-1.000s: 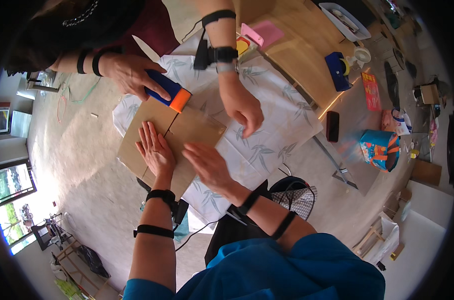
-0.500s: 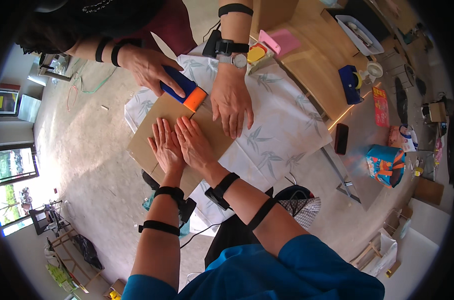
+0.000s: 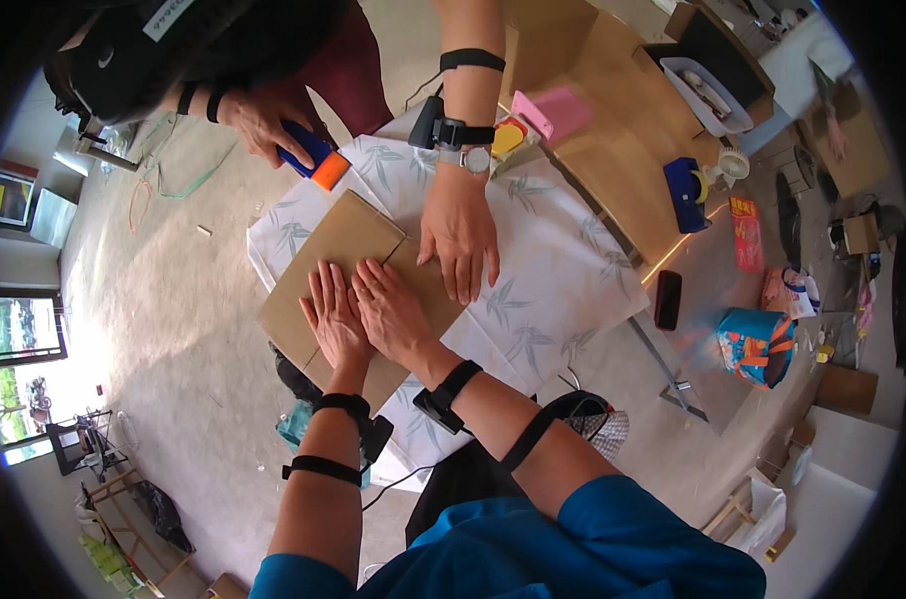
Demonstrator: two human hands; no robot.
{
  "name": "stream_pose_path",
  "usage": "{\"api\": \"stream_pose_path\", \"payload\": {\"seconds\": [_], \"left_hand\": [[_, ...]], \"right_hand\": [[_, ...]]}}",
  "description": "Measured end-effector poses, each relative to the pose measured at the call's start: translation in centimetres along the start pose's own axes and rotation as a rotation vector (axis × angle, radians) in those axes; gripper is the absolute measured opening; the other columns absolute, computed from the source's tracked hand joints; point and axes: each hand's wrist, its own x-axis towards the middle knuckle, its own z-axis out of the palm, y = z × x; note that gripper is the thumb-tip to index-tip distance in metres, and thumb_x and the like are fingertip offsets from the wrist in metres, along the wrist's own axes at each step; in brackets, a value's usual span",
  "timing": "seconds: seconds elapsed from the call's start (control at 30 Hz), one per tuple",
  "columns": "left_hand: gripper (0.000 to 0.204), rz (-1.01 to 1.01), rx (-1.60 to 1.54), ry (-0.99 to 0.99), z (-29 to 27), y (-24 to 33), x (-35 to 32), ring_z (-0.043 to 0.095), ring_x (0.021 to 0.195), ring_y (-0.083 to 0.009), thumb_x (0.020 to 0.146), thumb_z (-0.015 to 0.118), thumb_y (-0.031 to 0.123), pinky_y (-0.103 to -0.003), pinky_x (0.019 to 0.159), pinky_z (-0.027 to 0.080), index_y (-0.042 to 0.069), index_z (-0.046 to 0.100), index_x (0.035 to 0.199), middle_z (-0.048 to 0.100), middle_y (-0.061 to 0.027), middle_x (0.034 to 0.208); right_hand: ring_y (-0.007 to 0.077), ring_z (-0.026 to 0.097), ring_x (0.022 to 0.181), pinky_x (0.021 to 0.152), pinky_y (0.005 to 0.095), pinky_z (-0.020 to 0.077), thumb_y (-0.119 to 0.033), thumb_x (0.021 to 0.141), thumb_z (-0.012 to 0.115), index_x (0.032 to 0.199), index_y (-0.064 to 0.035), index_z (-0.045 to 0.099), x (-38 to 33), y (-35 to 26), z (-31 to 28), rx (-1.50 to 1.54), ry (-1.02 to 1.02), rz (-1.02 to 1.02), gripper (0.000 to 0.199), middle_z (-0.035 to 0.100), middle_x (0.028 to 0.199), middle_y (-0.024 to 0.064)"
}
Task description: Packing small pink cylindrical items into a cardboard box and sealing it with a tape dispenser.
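Note:
A flat brown cardboard box point(image 3: 325, 245) lies on a table covered with a white leaf-patterned cloth point(image 3: 553, 275). My left hand point(image 3: 331, 317) and my right hand point(image 3: 391, 311) press flat on its closed flaps, side by side, fingers spread. Across the table another person lays one hand point(image 3: 460, 240) flat on the box's right flap. Their other hand point(image 3: 263, 125) holds a blue and orange tape dispenser point(image 3: 313, 160) just beyond the box's far corner.
A wooden table point(image 3: 613, 150) behind holds a blue tape dispenser point(image 3: 684, 190), a tape roll point(image 3: 734, 165), pink foam point(image 3: 553, 110) and a white tray point(image 3: 707, 95). A black phone point(image 3: 668, 299), a colourful bag point(image 3: 757, 344) and boxes sit at right.
My right hand slid left to lie beside my left hand on the flaps. The other person's tape dispenser lifted off the box toward its far corner; their free hand stayed on the box.

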Motion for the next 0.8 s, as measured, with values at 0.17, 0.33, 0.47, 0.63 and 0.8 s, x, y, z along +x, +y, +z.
{"api": "stream_pose_path", "payload": {"seconds": [0.17,0.33,0.47,0.63,0.8], "left_hand": [[0.053,0.000,-0.044,0.006,-0.3,0.9,0.0,0.019,0.149,-0.0228,0.102,0.038,0.029,-0.048,0.120,0.009,0.014,0.031,0.153,0.023,-0.0035,0.162],[0.052,-0.031,-0.013,-0.005,-0.8,0.9,-0.1,0.019,0.149,-0.0230,0.102,0.038,0.027,-0.047,0.120,0.009,0.014,0.031,0.153,0.023,-0.0046,0.161],[0.052,-0.039,-0.049,-0.011,-0.8,1.0,0.0,0.019,0.149,-0.0232,0.102,0.038,0.026,-0.048,0.120,0.009,0.014,0.033,0.152,0.023,-0.0052,0.161],[0.053,-0.051,-0.034,0.005,-0.9,1.0,0.0,0.020,0.149,-0.0238,0.101,0.039,0.026,-0.048,0.120,0.009,0.012,0.034,0.151,0.025,-0.0063,0.160],[0.053,-0.032,-0.041,0.014,-1.1,1.3,0.0,0.020,0.149,-0.0252,0.099,0.041,0.026,-0.049,0.120,0.010,0.011,0.035,0.150,0.029,-0.0069,0.159]], "right_hand": [[0.0287,0.029,0.144,0.120,0.0394,0.0164,-0.028,0.101,0.038,0.141,0.0021,0.045,-0.1,1.0,0.1,0.031,0.091,-0.029,0.050,0.041,0.150,0.0168],[0.0272,0.028,0.145,0.121,0.0390,0.0173,-0.026,0.101,0.038,0.142,0.0022,0.043,-0.1,1.4,-0.1,0.098,0.011,-0.089,0.050,0.039,0.151,0.0171],[0.0283,0.029,0.144,0.120,0.0403,0.0189,-0.022,0.099,0.041,0.141,0.0034,0.043,0.0,1.4,-0.4,0.128,0.032,-0.074,0.050,0.038,0.151,0.0174],[0.0304,0.029,0.144,0.120,0.0421,0.0207,-0.015,0.095,0.045,0.141,0.0055,0.041,0.1,1.3,-1.1,0.101,-0.019,-0.108,0.051,0.037,0.151,0.0193],[0.0318,0.025,0.146,0.121,0.0407,0.0157,-0.016,0.095,0.039,0.143,0.0065,0.039,0.2,1.5,-1.9,0.121,-0.088,-0.104,0.053,0.033,0.153,0.0216]]}}
